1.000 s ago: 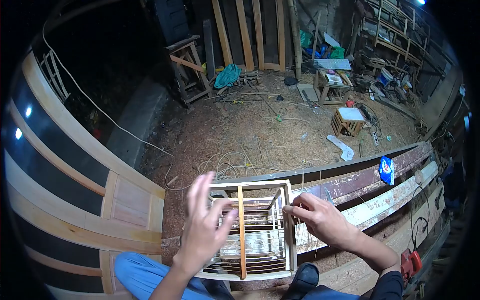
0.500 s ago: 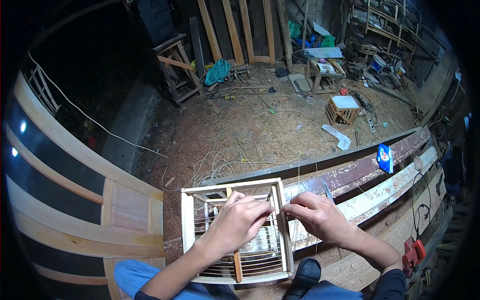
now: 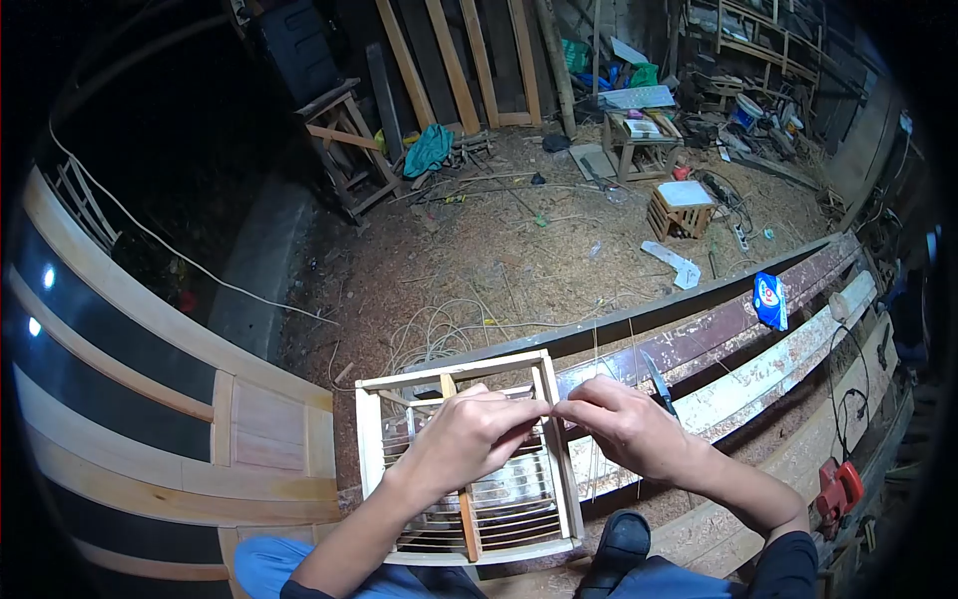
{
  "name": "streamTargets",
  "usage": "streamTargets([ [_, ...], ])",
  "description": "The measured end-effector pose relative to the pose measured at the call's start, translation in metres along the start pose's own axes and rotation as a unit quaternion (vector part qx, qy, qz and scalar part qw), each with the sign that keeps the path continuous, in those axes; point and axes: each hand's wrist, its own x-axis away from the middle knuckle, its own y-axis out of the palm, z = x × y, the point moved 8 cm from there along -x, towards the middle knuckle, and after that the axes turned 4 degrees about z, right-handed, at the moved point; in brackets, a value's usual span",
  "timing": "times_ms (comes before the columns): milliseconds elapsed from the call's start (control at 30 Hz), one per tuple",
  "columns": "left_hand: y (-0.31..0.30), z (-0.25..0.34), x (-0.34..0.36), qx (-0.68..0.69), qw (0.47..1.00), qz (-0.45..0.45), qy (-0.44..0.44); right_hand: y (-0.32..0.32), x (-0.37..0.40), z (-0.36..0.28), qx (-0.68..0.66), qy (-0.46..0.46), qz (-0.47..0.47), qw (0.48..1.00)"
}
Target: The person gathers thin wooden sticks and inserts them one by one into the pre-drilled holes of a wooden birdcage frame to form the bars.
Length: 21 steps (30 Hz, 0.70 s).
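At the left end of the bench (image 3: 738,390), the wooden cage (image 3: 467,511) is crossed by the left hand (image 3: 464,434); its right rail (image 3: 564,469), aligned near to far, is flanked by the right hand (image 3: 624,427). Both are pinched; whether anything is held cannot be told.

Mid-ground (image 3: 469,245) lit OK, cool white; upper L nr black, detail prob. lost there. Glare spots on dark panels (image 3: 110,307) at L. L hand (image 3: 464,434) & R hand (image 3: 627,431) well lit, fairly sharp. Wide-angle bend, black vignette at edges.
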Motion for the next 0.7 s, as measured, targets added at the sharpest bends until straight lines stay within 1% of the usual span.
streamTargets([
  [67,0.001,0.000,-0.001,0.008,1.000,0.002,0.001,-0.001,0.000,0.000,0.007,-0.005,-0.007,1.000],
  [133,0.006,-0.004,-0.001,0.013,1.000,-0.019,-0.017,-0.001,-0.002,-0.001,0.012,-0.008,-0.018,1.000],
  [200,0.005,-0.003,0.001,0.017,1.000,-0.005,-0.005,-0.003,-0.006,-0.002,0.020,0.010,-0.019,1.000],
  [267,0.003,0.000,0.002,0.014,1.000,0.009,0.008,-0.005,-0.009,-0.004,0.018,-0.004,-0.012,1.000],
  [333,0.004,-0.002,0.007,0.001,1.000,-0.018,-0.009,-0.002,-0.009,-0.006,0.037,-0.026,-0.022,0.999],
  [400,0.004,-0.002,0.007,-0.006,1.000,-0.028,-0.011,-0.002,-0.010,-0.007,0.038,-0.037,-0.007,0.999],
  [467,0.002,-0.001,0.005,0.010,1.000,-0.009,0.015,-0.003,-0.012,-0.010,0.064,-0.045,-0.012,0.997],
  [600,0.001,-0.002,0.004,0.012,1.000,-0.001,0.022,0.000,-0.012,-0.014,0.099,-0.053,-0.035,0.993],
  [667,0.004,-0.004,0.004,0.009,0.999,-0.040,-0.002,0.001,-0.013,-0.018,0.150,-0.069,-0.032,0.986],
  [700,0.004,-0.003,0.004,0.010,0.999,-0.039,-0.002,0.000,-0.015,-0.019,0.151,-0.069,-0.033,0.986],
])
